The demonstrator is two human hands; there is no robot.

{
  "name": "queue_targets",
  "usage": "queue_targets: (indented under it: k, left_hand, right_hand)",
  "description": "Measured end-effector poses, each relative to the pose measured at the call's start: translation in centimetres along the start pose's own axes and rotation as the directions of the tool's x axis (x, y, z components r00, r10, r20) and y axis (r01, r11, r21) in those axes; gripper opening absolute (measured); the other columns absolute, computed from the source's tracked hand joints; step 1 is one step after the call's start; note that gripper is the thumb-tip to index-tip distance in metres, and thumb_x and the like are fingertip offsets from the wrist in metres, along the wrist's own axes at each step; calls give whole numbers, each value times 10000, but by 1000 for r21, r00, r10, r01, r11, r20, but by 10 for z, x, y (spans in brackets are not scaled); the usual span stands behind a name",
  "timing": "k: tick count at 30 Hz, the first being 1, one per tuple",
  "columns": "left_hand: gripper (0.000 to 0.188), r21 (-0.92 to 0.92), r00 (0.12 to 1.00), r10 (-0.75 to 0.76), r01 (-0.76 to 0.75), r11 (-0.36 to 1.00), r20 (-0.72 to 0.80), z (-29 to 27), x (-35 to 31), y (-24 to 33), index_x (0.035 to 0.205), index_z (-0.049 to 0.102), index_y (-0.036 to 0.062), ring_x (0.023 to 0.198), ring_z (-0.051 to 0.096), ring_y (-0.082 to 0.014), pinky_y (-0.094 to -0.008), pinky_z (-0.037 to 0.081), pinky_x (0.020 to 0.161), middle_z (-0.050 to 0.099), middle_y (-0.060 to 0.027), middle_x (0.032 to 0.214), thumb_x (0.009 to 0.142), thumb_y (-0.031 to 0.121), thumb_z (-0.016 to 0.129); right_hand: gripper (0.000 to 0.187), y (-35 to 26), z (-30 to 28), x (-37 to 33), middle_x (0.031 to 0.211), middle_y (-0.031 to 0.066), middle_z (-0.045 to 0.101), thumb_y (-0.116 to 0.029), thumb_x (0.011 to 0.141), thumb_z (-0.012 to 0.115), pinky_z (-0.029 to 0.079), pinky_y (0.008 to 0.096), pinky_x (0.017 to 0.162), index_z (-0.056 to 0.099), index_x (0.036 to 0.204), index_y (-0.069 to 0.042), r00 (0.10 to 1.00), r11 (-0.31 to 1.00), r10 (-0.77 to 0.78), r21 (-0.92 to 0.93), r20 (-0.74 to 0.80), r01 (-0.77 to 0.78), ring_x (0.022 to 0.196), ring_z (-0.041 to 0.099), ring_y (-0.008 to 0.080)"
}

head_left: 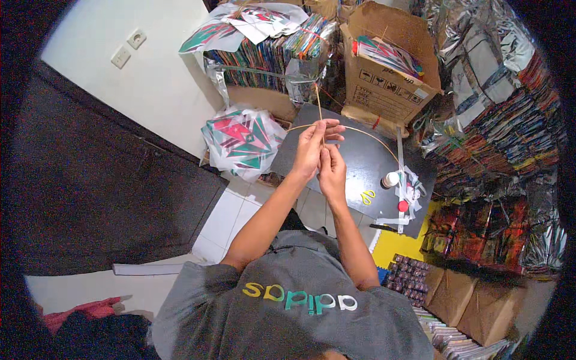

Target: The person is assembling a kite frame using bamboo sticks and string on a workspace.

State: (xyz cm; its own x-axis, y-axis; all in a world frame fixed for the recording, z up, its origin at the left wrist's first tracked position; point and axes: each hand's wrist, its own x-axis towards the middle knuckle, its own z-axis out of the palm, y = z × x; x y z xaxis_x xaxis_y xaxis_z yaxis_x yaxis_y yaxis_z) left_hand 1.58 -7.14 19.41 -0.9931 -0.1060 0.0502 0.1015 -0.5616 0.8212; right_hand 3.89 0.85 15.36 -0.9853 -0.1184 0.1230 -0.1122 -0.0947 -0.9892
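A thin straight stick [319, 105] crosses a long bowed stick [375, 137], like a light bamboo frame, over a dark tabletop [295, 159]. Near the crossing, my left hand [311, 147] grips the straight stick between thumb and fingers, its other fingertips stretched to the right. Just below it, my right hand [332, 171] is closed, thumb and fingers pinching the stick's lower end. Fine thread, if any, is too small to make out. Yellow-handled scissors [368, 196] lie to the right of my right hand, with a white-capped bottle [390, 180] beyond them.
Paper scraps [413, 189], a red lid [402, 206] and a long ruler [400, 147] lie along the table's right side. Printed sheets [245, 141] pile up at left. Behind stand a cardboard box [384, 93] and bundled stacks [255, 63]; more wrapped stacks [486, 132] rise at right.
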Motion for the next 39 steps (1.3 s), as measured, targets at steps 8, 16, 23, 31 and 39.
queue_targets:
  k: [8,16,23,31,39]
  left_hand:
    - [421,63,999,50,-50,997,0,-1,-4,-21,1145,578,-14,848,649,-195,-296,530,764,666,-143,1043,1001,348,417]
    - [411,90,999,11,-15,996,41,-4,-5,-14,1176,557,-20,861,643,-184,-292,528,768,656,-142,1067,1001,327,424]
    - [343,196,997,68,-61,979,-29,-12,-9,-18,1096,614,-29,869,638,-171,-284,522,771,668,-137,1025,981,268,488]
    - [281,162,984,58,-31,986,-166,-5,-10,-7,1022,639,-45,908,647,-167,-273,512,808,679,-142,975,979,192,495]
    - [277,135,982,88,-66,989,-168,-6,-6,-6,1021,643,-33,873,646,-148,-261,516,768,682,-124,950,977,202,503]
  right_hand:
    - [195,-5,-2,9,894,105,655,-150,963,475,470,303,713,599,1026,-13,997,999,-53,-11,-54,52,816,604,155]
    - [205,-1,-2,9,874,80,646,-153,964,475,467,292,702,603,1034,-9,999,998,28,55,-39,-26,791,585,130]
    - [213,4,0,6,873,75,627,-142,968,464,460,280,696,599,1057,-4,999,1000,-11,17,-53,12,775,564,121]
    - [212,-3,10,3,890,94,638,-143,970,459,468,290,729,599,1052,-7,998,999,-48,-13,-51,48,816,586,137]
    - [229,-3,12,-1,886,31,593,-155,1001,418,437,242,711,588,1004,-2,998,998,-50,27,-37,51,798,522,87]
